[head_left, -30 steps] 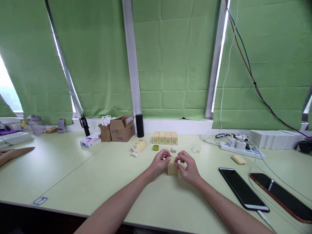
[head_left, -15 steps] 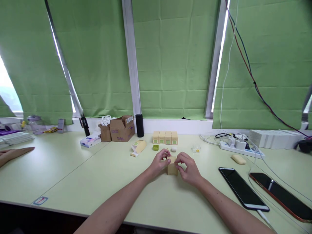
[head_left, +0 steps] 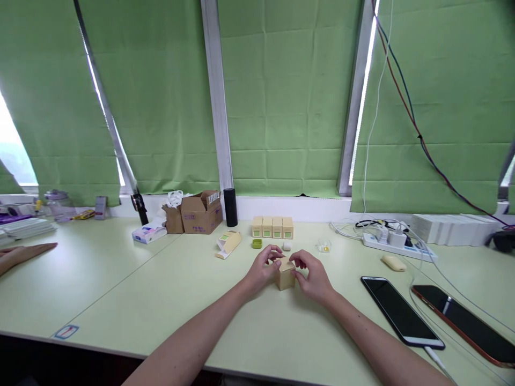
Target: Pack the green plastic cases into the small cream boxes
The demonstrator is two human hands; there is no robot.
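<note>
Between my hands a small tan cardboard box [head_left: 286, 278] stands upright on the table, slightly turned. My left hand [head_left: 263, 268] grips its left side and top edge with thumb and fingers. On the right side, my right hand [head_left: 311, 276] has its fingers bent at the box's top and side edge. Just beyond the hands lie a small green square tray [head_left: 257, 244], a small white piece [head_left: 287, 246] and a clear plastic piece [head_left: 324, 246] with something yellow. Behind these stands a row of several similar tan boxes [head_left: 272, 228]. A flattened, opened tan carton [head_left: 228, 244] lies to the left.
Two phones [head_left: 402, 310] with cables lie at the right, near a beige case [head_left: 394, 262] and a power strip [head_left: 398, 246]. At the back left are brown cartons [head_left: 201, 214], a tissue pack [head_left: 149, 233] and a black cylinder [head_left: 230, 207]. Another person's hand [head_left: 26, 254] rests far left.
The small box has turned a little, so that a corner now faces me. My right hand has shifted slightly with it; the left hand stays nearly in place.
</note>
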